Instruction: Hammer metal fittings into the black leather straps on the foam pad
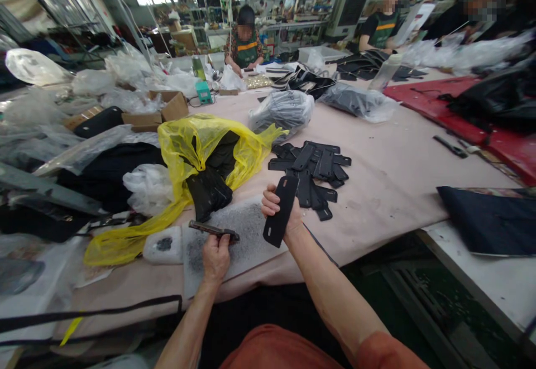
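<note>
My left hand (216, 254) is closed on a dark, narrow tool (213, 230) held over a speckled grey board (247, 240). In my right hand (295, 212) is a flat black strap piece (281, 211) with a slot near each end, tilted upright; the fingers wrap behind it. A loose pile of similar black pieces (312, 162) lies just beyond that hand. Behind my left hand, a yellow plastic bag (180, 140) spills a bundle of black pieces (207, 193). A white pad (164, 244) with a dark spot sits left of the board.
Clear bags of dark pieces (282, 109) stand farther back. Cardboard boxes (173, 106) and crumpled plastic crowd the left. Dark fabric (486, 218) lies at the right on a separate white surface. Two people (247, 48) (379, 28) work across the table, whose front edge runs below my hands.
</note>
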Demonstrator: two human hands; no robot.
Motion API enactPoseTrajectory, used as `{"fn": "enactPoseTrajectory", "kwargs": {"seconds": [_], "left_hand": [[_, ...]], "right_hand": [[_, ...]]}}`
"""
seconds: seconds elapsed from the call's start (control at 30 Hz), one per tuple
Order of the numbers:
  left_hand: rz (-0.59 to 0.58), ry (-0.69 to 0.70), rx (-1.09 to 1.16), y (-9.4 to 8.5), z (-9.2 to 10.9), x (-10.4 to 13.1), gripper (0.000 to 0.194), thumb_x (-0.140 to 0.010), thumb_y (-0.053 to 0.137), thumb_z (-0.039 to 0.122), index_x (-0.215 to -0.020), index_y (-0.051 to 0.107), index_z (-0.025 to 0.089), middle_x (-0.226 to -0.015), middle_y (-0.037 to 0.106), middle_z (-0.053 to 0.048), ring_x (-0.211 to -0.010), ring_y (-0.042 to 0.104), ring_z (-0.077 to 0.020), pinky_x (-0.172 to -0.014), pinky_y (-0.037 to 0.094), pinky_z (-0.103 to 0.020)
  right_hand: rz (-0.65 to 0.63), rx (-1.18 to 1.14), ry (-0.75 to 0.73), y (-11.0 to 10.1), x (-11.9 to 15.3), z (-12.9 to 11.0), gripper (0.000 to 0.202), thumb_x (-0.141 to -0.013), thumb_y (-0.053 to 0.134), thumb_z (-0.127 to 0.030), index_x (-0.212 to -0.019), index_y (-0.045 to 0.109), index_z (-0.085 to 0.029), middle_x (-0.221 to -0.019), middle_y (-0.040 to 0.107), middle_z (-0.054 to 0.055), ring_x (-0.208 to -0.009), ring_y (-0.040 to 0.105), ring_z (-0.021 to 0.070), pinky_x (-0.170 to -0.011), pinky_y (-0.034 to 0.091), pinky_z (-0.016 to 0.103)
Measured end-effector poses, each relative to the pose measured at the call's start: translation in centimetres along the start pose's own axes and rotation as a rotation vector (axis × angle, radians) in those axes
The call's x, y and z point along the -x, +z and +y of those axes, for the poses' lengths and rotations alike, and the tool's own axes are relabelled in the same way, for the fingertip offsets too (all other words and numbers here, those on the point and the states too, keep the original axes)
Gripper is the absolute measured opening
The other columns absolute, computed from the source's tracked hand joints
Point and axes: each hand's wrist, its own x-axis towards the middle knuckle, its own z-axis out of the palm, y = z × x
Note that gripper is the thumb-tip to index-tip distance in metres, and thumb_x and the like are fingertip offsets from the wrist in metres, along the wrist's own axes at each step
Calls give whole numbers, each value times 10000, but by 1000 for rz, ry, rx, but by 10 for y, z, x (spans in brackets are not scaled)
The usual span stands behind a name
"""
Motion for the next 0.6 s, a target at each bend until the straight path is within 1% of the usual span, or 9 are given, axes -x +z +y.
{"fn": "enactPoseTrajectory", "kwargs": {"seconds": [0.1,0.2,0.27,0.3,0.37,0.43,0.47,0.53,0.6], "left_hand": [[-7,-14,14,0,-1,-1,348,-817,483,464,-904,652,173,-842,735,-103,-841,687,-290,-759,521,-396],[10,-6,28,0,-3,-2,368,-803,496,476,-926,663,171,-856,745,-105,-843,697,-290,-757,533,-394],[18,7,15,0,-4,-3,357,-800,498,478,-895,670,179,-850,747,-103,-842,700,-293,-743,537,-391],[15,12,10,0,-4,-3,351,-803,496,479,-877,671,184,-840,748,-101,-834,702,-294,-734,539,-389],[0,8,17,0,-5,-3,351,-814,491,487,-859,671,188,-814,748,-96,-804,706,-290,-715,543,-382],[-8,1,30,0,-5,-3,358,-818,491,493,-869,672,188,-805,750,-94,-787,709,-286,-705,546,-378],[-9,2,33,0,-5,-3,359,-816,492,493,-871,673,187,-804,750,-94,-782,709,-286,-700,546,-378],[-3,13,30,0,-5,-3,352,-808,490,484,-858,674,188,-795,749,-95,-773,709,-289,-684,544,-380],[3,22,23,0,-4,-3,341,-807,487,474,-840,671,188,-786,744,-97,-763,706,-291,-671,540,-382]], "right_hand": [[199,305,44,-12,-4,8,230,-786,578,-415,-790,559,-186,-534,400,-73,-421,324,76,-419,316,207],[313,466,5,-26,-4,14,242,-659,678,-366,-747,548,-183,-537,491,-58,-448,431,90,-458,380,223],[392,595,-40,-35,-6,8,234,-618,678,-329,-750,563,-176,-574,551,-36,-509,512,118,-521,439,251],[432,666,-62,-40,-8,0,224,-614,664,-314,-761,574,-170,-596,576,-23,-540,539,134,-548,458,266],[513,824,-111,-48,-17,-29,216,-631,626,-290,-800,598,-159,-652,620,6,-601,579,163,-597,483,293],[598,998,-178,-54,-29,-71,237,-665,592,-269,-868,619,-150,-754,662,40,-713,615,194,-682,498,323],[639,1090,-220,-55,-36,-93,265,-683,579,-257,-919,628,-146,-841,678,62,-810,624,211,-756,494,338],[718,1279,-310,-58,-49,-133,347,-714,554,-224,-1039,624,-125,-1058,659,123,-1041,579,250,-922,431,376],[748,1459,-380,-60,-57,-152,427,-751,529,-210,-1164,588,-119,-1250,575,161,-1217,468,278,-1025,340,405]]}}
